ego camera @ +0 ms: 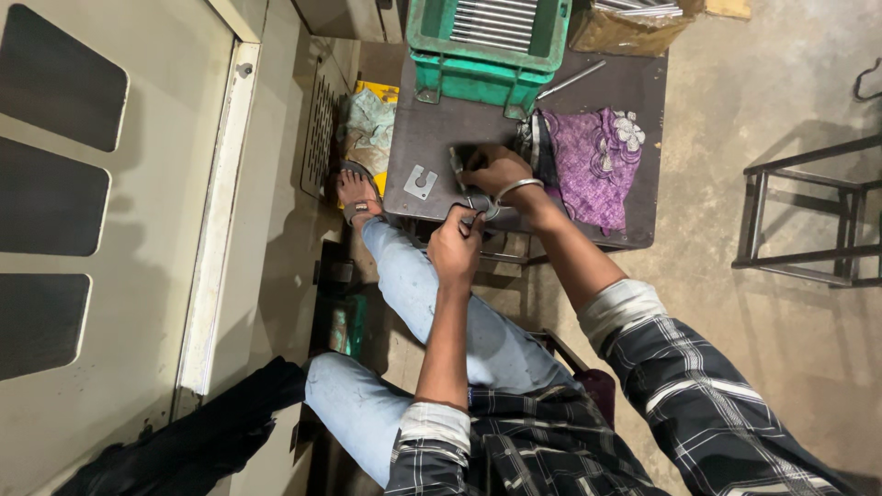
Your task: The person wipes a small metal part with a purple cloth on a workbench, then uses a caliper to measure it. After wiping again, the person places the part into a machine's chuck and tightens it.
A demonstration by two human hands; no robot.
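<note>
My left hand [456, 243] is closed around a small metal part at the near edge of a dark metal table [634, 92]. My right hand [494, 170], with a metal bangle on the wrist, rests on the table just beyond it and grips a short metal rod or tool [457, 163]. A ring-shaped metal piece [480, 206] lies between the two hands. What exactly the left fingers pinch is hidden.
A flat notched metal plate [421, 182] lies left of the hands. A purple cloth [595, 161] is bunched to the right. A green crate [485, 41] of steel rods and a cardboard box [625, 28] stand at the back. A machine housing [119, 230] is left, a metal frame [808, 216] right.
</note>
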